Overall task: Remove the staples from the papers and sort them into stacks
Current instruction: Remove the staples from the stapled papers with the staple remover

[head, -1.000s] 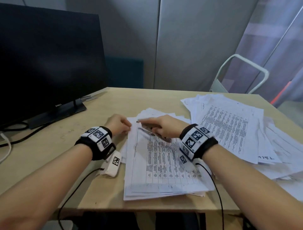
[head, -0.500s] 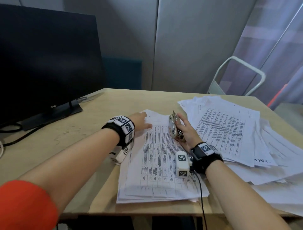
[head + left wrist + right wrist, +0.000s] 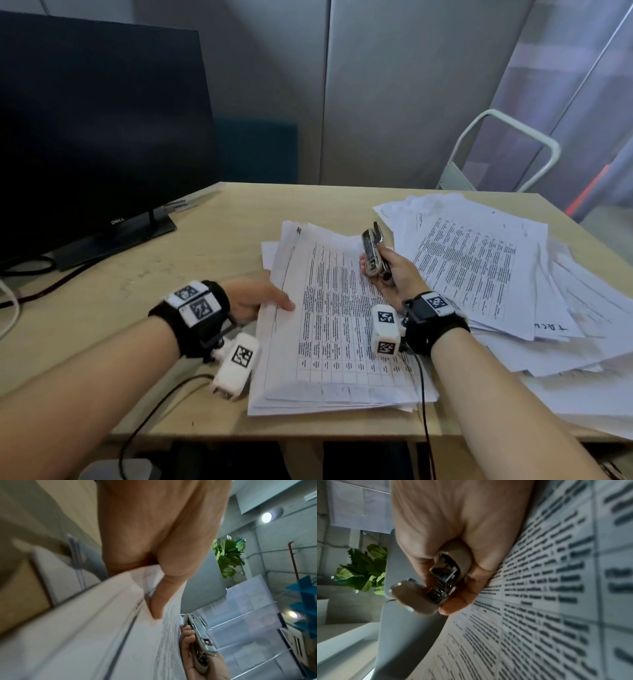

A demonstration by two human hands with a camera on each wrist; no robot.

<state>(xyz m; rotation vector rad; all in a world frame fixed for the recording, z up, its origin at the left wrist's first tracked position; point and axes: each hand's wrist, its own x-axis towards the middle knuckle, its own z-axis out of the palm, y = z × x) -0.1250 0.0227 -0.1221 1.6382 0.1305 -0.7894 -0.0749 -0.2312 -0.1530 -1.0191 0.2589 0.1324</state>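
A stack of printed table sheets (image 3: 335, 325) lies at the middle of the desk. My left hand (image 3: 260, 299) pinches the top sheets at their left edge, thumb on top and fingers under, so that edge lifts off the stack; the left wrist view shows the thumb (image 3: 159, 601) pressed on the paper (image 3: 96, 635). My right hand (image 3: 390, 274) grips a grey metal staple remover (image 3: 373, 250) upright above the stack's right side, its tip pointing up. The tool (image 3: 440, 582) fills the right wrist view, held between thumb and fingers over the printed page (image 3: 556, 601).
A wide, loose pile of printed papers (image 3: 496, 274) covers the desk's right side. A dark monitor (image 3: 96, 130) on its stand is at the left, cables (image 3: 30, 284) trailing beside it. A white chair frame (image 3: 507, 150) stands behind the desk (image 3: 212, 246).
My right hand drew back from the top corner and turned palm up, raising the staple remover upright. My left hand slid down the stack's left edge and lifted the top sheets.
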